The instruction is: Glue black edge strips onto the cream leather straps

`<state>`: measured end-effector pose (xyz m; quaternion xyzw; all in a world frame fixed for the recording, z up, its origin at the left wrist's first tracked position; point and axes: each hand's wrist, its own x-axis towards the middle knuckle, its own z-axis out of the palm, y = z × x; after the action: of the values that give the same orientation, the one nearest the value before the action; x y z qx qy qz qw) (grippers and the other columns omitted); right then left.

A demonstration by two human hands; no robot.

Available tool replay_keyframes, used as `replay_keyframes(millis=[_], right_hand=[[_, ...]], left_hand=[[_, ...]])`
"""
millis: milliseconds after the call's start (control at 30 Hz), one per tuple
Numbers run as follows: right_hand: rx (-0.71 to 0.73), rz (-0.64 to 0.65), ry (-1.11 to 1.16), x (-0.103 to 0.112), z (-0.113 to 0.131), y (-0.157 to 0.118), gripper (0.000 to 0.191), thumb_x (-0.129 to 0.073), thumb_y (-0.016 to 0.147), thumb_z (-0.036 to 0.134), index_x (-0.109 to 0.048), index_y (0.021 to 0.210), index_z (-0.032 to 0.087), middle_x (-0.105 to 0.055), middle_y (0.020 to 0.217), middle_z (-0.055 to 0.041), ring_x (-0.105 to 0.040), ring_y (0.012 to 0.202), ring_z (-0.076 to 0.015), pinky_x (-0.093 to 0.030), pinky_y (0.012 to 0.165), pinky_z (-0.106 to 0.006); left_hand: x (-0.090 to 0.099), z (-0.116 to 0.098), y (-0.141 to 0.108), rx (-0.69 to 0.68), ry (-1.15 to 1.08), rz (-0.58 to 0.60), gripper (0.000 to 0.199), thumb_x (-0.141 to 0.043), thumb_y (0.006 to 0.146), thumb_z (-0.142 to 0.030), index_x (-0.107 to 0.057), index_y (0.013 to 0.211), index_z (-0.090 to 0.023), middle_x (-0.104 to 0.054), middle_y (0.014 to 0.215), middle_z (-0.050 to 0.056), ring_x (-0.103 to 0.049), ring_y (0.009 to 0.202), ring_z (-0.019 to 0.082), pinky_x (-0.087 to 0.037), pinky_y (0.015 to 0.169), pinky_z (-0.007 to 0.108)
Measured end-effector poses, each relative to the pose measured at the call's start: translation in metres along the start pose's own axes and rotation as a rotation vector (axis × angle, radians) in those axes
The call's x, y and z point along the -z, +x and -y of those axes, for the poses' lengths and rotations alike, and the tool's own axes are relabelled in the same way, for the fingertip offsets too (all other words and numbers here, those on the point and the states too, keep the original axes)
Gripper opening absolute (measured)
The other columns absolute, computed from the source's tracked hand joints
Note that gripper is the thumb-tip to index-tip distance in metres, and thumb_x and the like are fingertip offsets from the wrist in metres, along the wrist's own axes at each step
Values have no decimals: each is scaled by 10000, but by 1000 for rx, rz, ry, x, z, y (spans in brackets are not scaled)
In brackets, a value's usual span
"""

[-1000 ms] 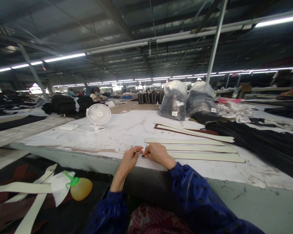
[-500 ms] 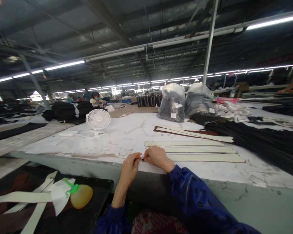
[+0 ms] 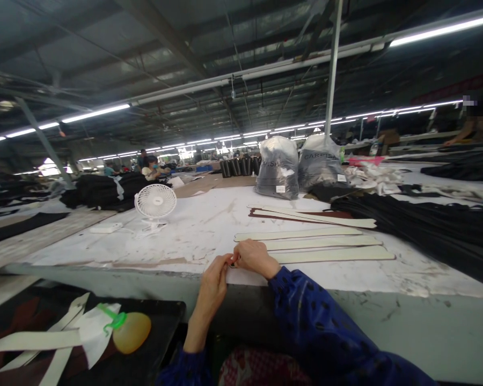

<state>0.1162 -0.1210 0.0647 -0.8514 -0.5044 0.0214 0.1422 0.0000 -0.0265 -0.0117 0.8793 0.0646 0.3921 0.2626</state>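
Several long cream strips with dark edges lie side by side on the white-covered table, near its front edge. At the left end of the nearest strip, my left hand and my right hand meet fingertip to fingertip. Both have thumb and fingers pinched together on that end, where a small dark bit shows. My right hand covers most of the strip's end, so its exact shape is hidden. Behind lie more cream and brown strips, loosely overlapping.
A small white fan stands on the left of the table. Two full plastic bags sit at the back, black material at right. Lower left, a black tray holds strips and a yellow squeeze bottle. Other people are farther off.
The view has shifted slightly, so the scene sits a little farther left. My fingertips have come closer together at the strip's end, covering more of the dark bit.
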Motion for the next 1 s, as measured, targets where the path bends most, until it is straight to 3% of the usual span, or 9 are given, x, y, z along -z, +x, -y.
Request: replay_keyframes(millis=[100, 267, 433, 600, 1000], right_hand=[[3, 12, -9, 5, 3, -2, 205, -614, 790, 275, -752, 914, 186, -706, 1011, -144, -655, 985, -283, -505, 803, -370], [6, 69, 34, 12, 0, -1, 170, -662, 750, 281, -754, 864, 195, -718, 956, -104, -659, 949, -263, -496, 769, -322], [57, 97, 132, 25, -24, -3, 197, -636, 752, 219, -753, 911, 223, -731, 897, -19, -657, 836, -145, -445, 662, -185], [40, 71, 163, 38, -52, -18, 195, -634, 751, 186, -772, 882, 224, -724, 783, -4, -635, 742, -141, -403, 597, -196], [85, -7, 21, 16, -67, -35, 351, -531, 797, 106, -758, 987, 296, -726, 969, -20, -644, 943, -201, -465, 790, -258]], left_hand=[[-3, 2, -1, -12, 34, -3, 284, -344, 932, -200, -582, 1088, -202, -663, 949, 64, -617, 917, 185, -478, 819, 312], [-7, 10, 1, -47, 101, 30, 310, -344, 915, -168, -580, 1113, -200, -649, 905, 64, -604, 888, 193, -474, 820, 330], [-8, 13, 1, -57, 117, 35, 358, -340, 897, -116, -566, 1161, -200, -640, 901, 56, -591, 891, 186, -465, 835, 324], [-7, 9, 2, -46, 142, 61, 421, -338, 873, -76, -607, 1171, -206, -632, 900, 56, -571, 907, 193, -458, 849, 327], [-7, 15, 3, -80, 176, 121, 532, -340, 784, 27, -693, 1104, -209, -622, 941, 72, -542, 908, 199, -457, 830, 337]])
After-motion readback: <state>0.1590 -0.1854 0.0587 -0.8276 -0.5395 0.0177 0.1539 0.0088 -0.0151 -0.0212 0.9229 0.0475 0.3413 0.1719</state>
